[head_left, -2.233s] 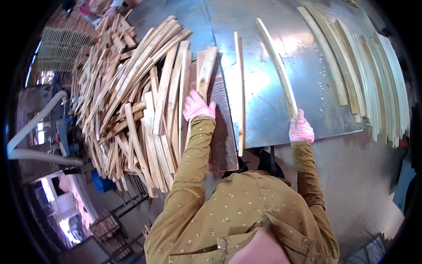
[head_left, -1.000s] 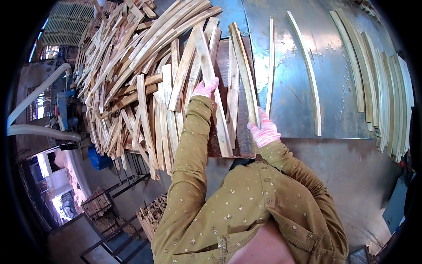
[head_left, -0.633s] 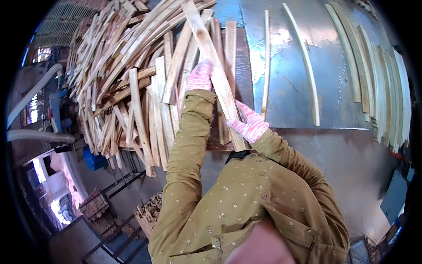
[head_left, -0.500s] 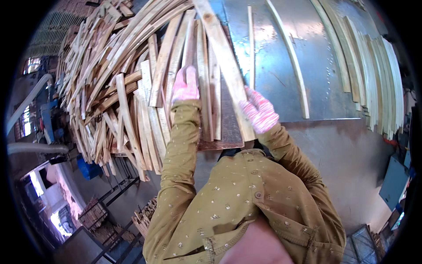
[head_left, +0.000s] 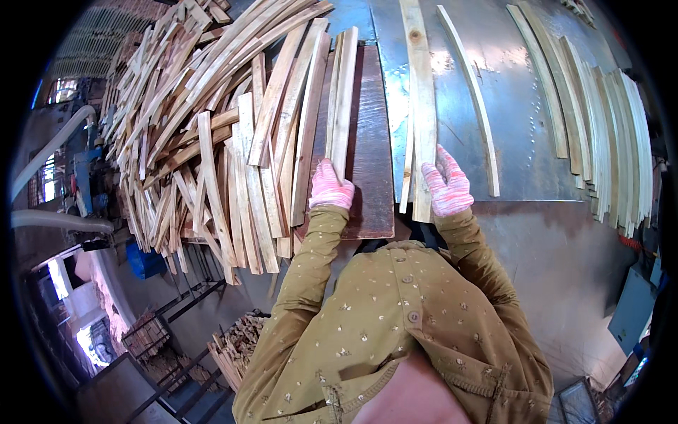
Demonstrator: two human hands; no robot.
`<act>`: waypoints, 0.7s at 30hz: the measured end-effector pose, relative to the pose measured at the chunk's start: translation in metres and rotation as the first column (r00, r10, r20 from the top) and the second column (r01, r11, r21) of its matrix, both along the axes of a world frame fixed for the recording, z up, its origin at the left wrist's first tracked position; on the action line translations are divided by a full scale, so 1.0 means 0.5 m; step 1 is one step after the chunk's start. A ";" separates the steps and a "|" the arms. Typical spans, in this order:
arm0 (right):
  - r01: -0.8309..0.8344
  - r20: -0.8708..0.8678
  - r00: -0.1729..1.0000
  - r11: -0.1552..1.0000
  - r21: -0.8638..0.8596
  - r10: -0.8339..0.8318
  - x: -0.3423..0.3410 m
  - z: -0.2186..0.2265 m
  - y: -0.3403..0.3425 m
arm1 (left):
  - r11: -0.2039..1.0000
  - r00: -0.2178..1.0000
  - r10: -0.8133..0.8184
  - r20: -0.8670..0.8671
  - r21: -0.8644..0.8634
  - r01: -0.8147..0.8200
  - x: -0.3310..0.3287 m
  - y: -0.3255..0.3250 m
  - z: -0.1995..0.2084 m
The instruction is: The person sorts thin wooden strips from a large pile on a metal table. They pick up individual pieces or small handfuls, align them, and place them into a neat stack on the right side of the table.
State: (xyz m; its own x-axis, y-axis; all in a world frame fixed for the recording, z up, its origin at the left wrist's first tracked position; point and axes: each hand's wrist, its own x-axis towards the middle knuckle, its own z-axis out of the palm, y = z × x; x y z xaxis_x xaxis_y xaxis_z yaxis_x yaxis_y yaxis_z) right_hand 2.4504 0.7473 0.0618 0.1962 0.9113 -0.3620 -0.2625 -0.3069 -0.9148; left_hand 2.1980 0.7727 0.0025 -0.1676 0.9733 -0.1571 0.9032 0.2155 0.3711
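Both my hands wear pink-and-white knitted gloves. My left hand [head_left: 330, 187] is closed round the near end of a pale wooden strip [head_left: 344, 95], with a narrower strip lying close along its left side. Under them is a dark reddish-brown board [head_left: 371, 141]. To the right, my right hand [head_left: 449, 185] grips the right edge of a wider wooden strip [head_left: 421, 99] near its near end, the thumb side against the wood. That strip has a dark knot and lies over the metal tabletop [head_left: 459, 141]. A thinner strip shows partly from beneath its left edge.
A large jumbled heap of wooden strips [head_left: 191, 134] fills the left side. One bent strip [head_left: 472, 99] lies alone right of my right hand. Several strips [head_left: 600, 134] stand in a row at the far right. Low at left is a metal rack [head_left: 180, 346] beside bundled wood pieces [head_left: 244, 343].
My right hand has carried the knotted strip rightward from the brown board onto the metal top, turning it straighter. My left hand has moved right and nearer, onto another strip.
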 end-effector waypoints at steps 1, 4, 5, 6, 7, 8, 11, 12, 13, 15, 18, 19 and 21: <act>-0.013 -0.012 1.000 1.000 -0.003 0.013 -0.013 0.000 0.001 | 1.000 0.994 0.026 0.106 -0.006 -0.026 -0.032 -0.002 -0.012; -0.073 -0.001 0.997 0.997 -0.036 0.073 -0.041 -0.011 0.003 | 0.962 0.396 0.270 0.878 -0.266 -0.067 -0.129 0.010 0.022; -0.108 0.069 0.992 0.994 -0.027 0.110 -0.048 -0.029 0.003 | 0.918 0.035 0.397 0.917 -0.397 -0.015 -0.152 0.005 0.036; -0.145 0.138 0.980 0.989 -0.021 0.146 -0.057 -0.052 0.003 | 0.904 -0.326 0.418 0.848 -0.356 0.235 -0.169 0.008 0.030; -0.166 0.211 0.963 0.986 -0.025 0.167 -0.066 -0.077 0.003 | 0.898 -0.292 0.431 0.853 -0.377 0.225 -0.129 0.014 0.101; -0.237 0.297 0.922 0.968 -0.081 0.250 -0.083 -0.090 0.003 | 0.895 -0.316 0.442 0.840 -0.390 0.214 -0.126 0.004 0.115; -0.423 0.551 0.606 0.820 -0.386 0.573 -0.130 -0.053 0.022 | 0.904 -0.365 0.424 0.829 -0.368 0.217 -0.133 -0.013 0.112; -0.460 0.609 0.469 0.766 -0.450 0.639 -0.154 -0.033 0.023 | 0.911 -0.340 0.408 0.847 -0.354 0.212 -0.143 -0.020 0.102; -0.475 0.653 0.323 0.714 -0.515 0.685 -0.175 -0.015 0.026 | 0.916 -0.315 0.391 0.865 -0.336 0.218 -0.146 -0.022 0.094; -0.560 0.687 0.222 0.667 -0.491 0.692 -0.203 0.001 0.027 | 0.941 0.026 0.339 0.940 -0.339 -0.001 -0.142 -0.044 0.073; -0.736 0.817 0.076 0.585 -0.341 0.571 -0.229 -0.010 -0.001 | 0.989 0.813 0.034 0.582 -0.134 0.055 -0.076 -0.049 0.064; -0.771 0.800 0.137 0.570 -0.285 0.585 -0.246 -0.076 -0.015 | 0.985 0.872 0.060 0.486 -0.172 0.028 -0.061 -0.058 0.012; -0.620 0.838 0.216 0.733 -0.279 0.501 -0.213 -0.060 0.010 | 0.985 0.875 0.153 0.460 -0.143 -0.097 -0.020 -0.051 0.016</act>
